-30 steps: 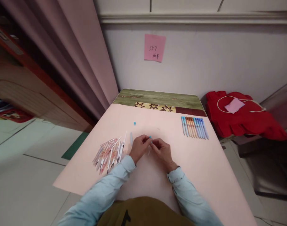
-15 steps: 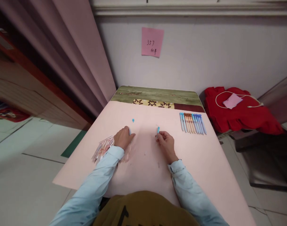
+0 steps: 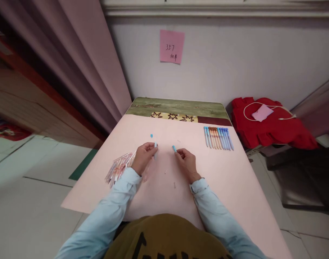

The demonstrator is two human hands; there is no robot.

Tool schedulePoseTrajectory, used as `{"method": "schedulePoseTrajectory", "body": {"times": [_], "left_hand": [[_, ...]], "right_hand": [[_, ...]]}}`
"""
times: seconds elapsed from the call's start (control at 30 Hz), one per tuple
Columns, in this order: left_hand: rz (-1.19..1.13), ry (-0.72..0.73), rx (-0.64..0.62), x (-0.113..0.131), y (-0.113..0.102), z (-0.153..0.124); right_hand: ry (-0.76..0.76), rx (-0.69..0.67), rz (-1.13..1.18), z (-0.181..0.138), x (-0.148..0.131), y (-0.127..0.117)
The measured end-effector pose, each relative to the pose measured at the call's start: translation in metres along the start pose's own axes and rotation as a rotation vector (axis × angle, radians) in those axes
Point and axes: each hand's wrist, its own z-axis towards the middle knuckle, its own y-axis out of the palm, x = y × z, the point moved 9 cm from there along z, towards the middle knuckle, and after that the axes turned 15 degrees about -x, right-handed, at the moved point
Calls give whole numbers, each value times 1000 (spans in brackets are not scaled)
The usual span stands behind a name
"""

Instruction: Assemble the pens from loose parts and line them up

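Note:
My left hand (image 3: 143,156) is closed on a pale blue pen barrel (image 3: 155,144), held upright between thumb and fingers. Opposite it, my right hand (image 3: 187,163) pinches a slim pen part with a bright blue end (image 3: 174,148); the fingers hide its rest. The two parts are apart. Just beyond my left hand lies a small bright blue pen topper (image 3: 151,135). A heap of thin clear-and-pink sticks, like pen refills (image 3: 117,169), lies beside my left wrist. Between my forearms lie tiny pieces, one like a spring (image 3: 174,185).
At the right back of the pink-covered table (image 3: 224,194), several blue and orange pens (image 3: 218,138) lie in a neat row. A red cloth (image 3: 272,133) with a white cable stands beyond the right edge. A pink note (image 3: 172,46) hangs on the wall.
My left hand has lifted and turned, bringing the pale barrel up into clearer view. The blue-ended part in my right hand has tilted left and moved toward the left hand.

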Motion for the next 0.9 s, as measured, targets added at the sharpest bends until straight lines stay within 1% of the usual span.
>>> {"method": "schedulePoseTrajectory", "body": {"times": [0.07, 0.13, 0.2, 0.3, 0.4, 0.5, 0.63, 0.7, 0.8, 0.9], "left_hand": [[-205, -33, -12, -7, 13, -12], [-362, -73, -21, -15, 26, -22], [-482, -95, -11, -22, 36, -26], [-618, -64, 50, -29, 44, -19], [-715, 31, 76, -28, 53, -1], [-718, 89, 9, -25, 69, 14], [-562, 38, -115, -30, 88, 19], [-540, 24, -136, -34, 91, 17], [-541, 54, -156, -35, 91, 15], [-543, 77, -210, -36, 95, 14]], "right_hand": [[-8, 41, 8, -1, 2, -3], [-11, 77, 41, -2, 5, -6], [-13, 66, 75, -2, 6, -6], [-28, 17, 58, -2, 2, -2], [-57, 16, -2, -3, -4, -1], [-75, 22, -19, -3, -7, 0], [-108, 15, 54, -3, -7, 1], [-116, 15, 113, -2, -7, 2], [-107, 2, 219, -2, -5, 4], [-105, 9, 337, -2, -2, 6]]}}
